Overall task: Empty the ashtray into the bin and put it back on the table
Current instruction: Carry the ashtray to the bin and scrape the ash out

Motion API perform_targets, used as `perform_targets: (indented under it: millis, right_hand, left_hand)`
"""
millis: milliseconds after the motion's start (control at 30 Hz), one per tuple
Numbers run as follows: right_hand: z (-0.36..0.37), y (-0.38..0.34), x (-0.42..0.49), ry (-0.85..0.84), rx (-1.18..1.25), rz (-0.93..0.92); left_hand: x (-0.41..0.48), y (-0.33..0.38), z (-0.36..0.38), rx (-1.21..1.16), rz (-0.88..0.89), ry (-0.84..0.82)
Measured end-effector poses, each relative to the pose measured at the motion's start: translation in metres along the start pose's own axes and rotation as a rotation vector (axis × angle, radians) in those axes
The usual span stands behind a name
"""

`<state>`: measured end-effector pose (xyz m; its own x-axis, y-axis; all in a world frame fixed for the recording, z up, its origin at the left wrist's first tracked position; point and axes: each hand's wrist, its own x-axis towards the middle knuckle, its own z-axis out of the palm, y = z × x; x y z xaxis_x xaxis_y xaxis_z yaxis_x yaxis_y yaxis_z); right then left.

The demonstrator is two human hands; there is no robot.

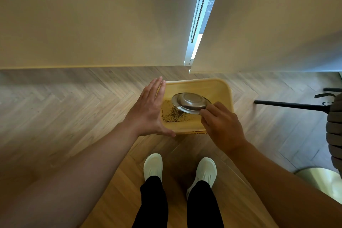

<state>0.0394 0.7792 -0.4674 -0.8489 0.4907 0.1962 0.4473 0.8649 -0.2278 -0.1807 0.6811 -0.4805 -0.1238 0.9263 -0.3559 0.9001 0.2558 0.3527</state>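
A: Where is the round, shallow, silver metal ashtray [190,102] at this moment?

B: It is hanging upside down over the yellow plastic bin with rounded corners [224,89]. Its underside is facing up to the camera, and it is tilting a little, with the left edge lower inside the bin opening.

A: Which hand is holding it?

B: The right hand [221,124] is holding it. The fingers are closing on the near right edge of the ashtray, thumb and fingertips pinching the rim.

A: And the left hand [148,109]?

B: It is staying at the left side of the bin, with the fingers stretched out flat and together and nothing in them. The thumb is reaching toward the near left corner of the bin. If the palm is really touching the wall of the bin, I cannot tell.

A: Is something lying in the bin?

B: Yes, a patch of dark and sandy ash grains [173,112] is lying on the bottom, under the left part of the ashtray.

A: Where is the bin standing?

B: On the herringbone wooden floor [74,102], near the pale wall [92,24]. The person's two white shoes [153,165] are standing just on the near side of it.
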Motion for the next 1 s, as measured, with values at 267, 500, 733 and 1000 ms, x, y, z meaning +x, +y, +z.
perform_targets:
  millis: [267, 500, 733, 1000]
  right_hand:
    - [0.006, 0.002, -0.002, 0.078, -0.058, -0.041]
    - [0.011, 0.004, -0.011, 0.051, -0.051, -0.074]
    - [0.001, 0.002, -0.007, 0.045, 0.145, 0.160]
    - [-0.031, 0.011, 0.000, 0.188, 0.325, 0.281]
  left_hand:
    - [0.000, 0.000, 0.000, 0.000, 0.002, 0.000]
    - [0.000, -0.001, 0.002, 0.009, 0.003, 0.012]
    - [-0.001, -0.002, 0.001, 0.027, -0.004, 0.010]
    - [-0.001, 0.004, -0.009, 0.020, 0.018, 0.051]
